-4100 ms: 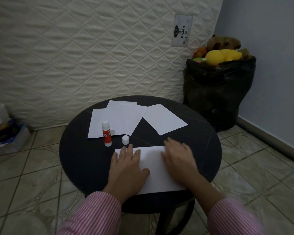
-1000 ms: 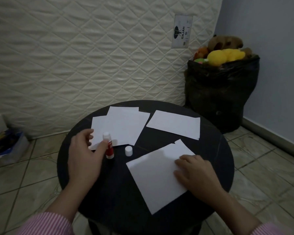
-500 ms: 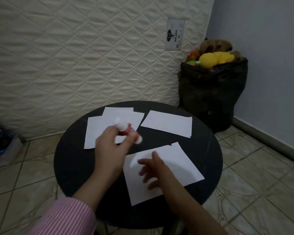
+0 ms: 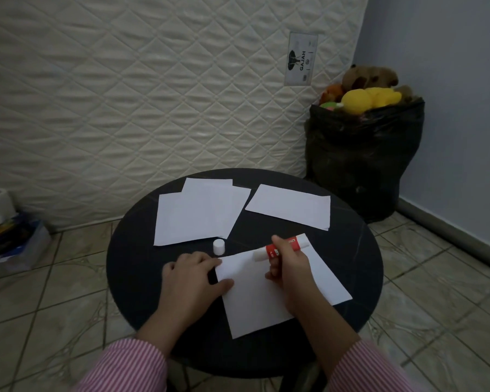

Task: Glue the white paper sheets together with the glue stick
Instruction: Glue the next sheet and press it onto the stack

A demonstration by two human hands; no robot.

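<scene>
On the round black table (image 4: 130, 278), the left hand (image 4: 190, 281) is lying at about seven o'clock, its fingers straight and slightly spread, fingertips and thumb pressing the left corner of the near white sheet (image 4: 255, 304). Just beyond it, near the table's centre, the small white cap (image 4: 218, 246) is standing upright (off the stick). A stack of overlapping white sheets (image 4: 198, 213) is resting at eleven o'clock. The right hand (image 4: 290, 268) is curling its fingers round the red glue stick (image 4: 283, 247), which is lying tilted, its white tip pointing left and touching the near sheet's far edge. Another white sheet (image 4: 290, 206) is sitting at one o'clock.
</scene>
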